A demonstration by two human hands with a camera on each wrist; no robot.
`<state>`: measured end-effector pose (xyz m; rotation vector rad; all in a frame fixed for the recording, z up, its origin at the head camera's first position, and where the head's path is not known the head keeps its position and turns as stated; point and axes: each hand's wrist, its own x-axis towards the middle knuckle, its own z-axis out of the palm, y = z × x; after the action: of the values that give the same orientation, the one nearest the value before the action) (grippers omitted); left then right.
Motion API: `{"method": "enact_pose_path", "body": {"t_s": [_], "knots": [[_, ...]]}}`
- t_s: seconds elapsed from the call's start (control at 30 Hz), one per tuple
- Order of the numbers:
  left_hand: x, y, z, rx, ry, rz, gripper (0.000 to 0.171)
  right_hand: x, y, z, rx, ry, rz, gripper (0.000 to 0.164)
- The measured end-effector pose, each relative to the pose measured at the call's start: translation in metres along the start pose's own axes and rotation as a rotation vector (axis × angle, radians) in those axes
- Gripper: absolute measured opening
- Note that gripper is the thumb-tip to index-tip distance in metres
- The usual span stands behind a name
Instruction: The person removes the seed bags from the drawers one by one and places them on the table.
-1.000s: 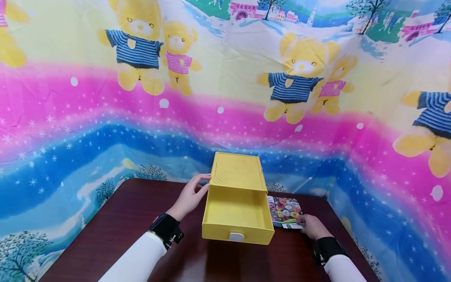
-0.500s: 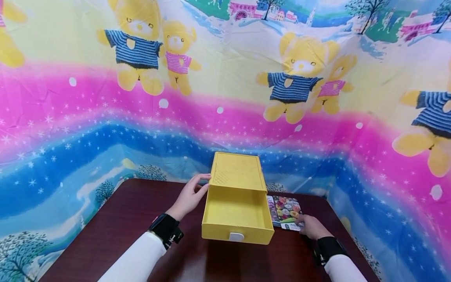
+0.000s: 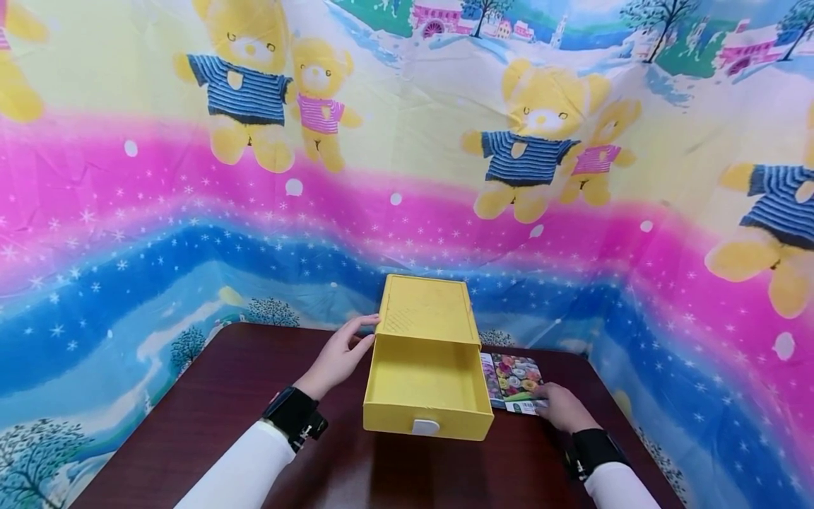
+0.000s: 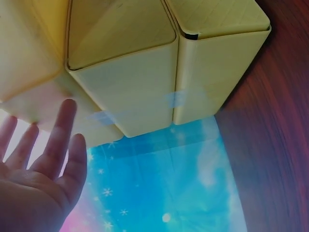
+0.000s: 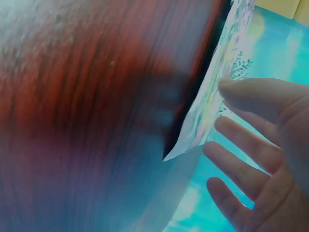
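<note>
A yellow drawer cabinet [image 3: 427,311] stands on the table with its top drawer [image 3: 420,382] pulled out; nothing lies inside it. My left hand [image 3: 337,359] touches the cabinet's left side with its fingertips, fingers loosely extended. In the left wrist view the cabinet shows as stacked yellow units [image 4: 128,87] beside that hand's spread fingers. To the right of the cabinet lie two flower-printed packets, one with colourful roses [image 3: 518,376] and a purple one [image 3: 490,375] partly hidden. My right hand [image 3: 562,408] touches the rose packet's right edge, its fingers fairly straight in the right wrist view.
The dark red-brown table [image 3: 267,396] ends at a curtain [image 3: 305,233] printed with bears and snowflakes, which hangs close behind and at both sides. The drawer's white knob [image 3: 425,427] juts toward me.
The rose packet has turned and shifted slightly to the left, with my right hand at its edge. My left hand and the cabinet have stayed in place.
</note>
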<state>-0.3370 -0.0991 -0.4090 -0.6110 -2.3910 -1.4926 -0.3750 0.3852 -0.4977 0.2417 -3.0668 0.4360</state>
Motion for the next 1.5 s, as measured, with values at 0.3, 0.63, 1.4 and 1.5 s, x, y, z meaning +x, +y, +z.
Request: {"method": "enact_pose_path", "body": {"t_s": [0.3, 0.63, 1.4, 1.5], "knots": [[-0.011, 0.008, -0.005, 0.099, -0.065, -0.031, 0.051, -0.007, -0.032, -0.020, 0.024, 0.223, -0.080, 0.018], [-0.023, 0.019, -0.008, 0.114, -0.025, -0.002, 0.043, -0.038, -0.105, -0.064, 0.128, 0.414, -0.247, 0.021], [-0.055, 0.037, -0.019, 0.101, -0.154, 0.060, 0.084, -0.098, -0.185, -0.092, 0.317, 0.207, -0.434, 0.071], [-0.057, 0.036, -0.018, 0.090, -0.147, 0.081, 0.084, -0.099, -0.186, -0.091, 0.329, 0.210, -0.448, 0.081]]}}
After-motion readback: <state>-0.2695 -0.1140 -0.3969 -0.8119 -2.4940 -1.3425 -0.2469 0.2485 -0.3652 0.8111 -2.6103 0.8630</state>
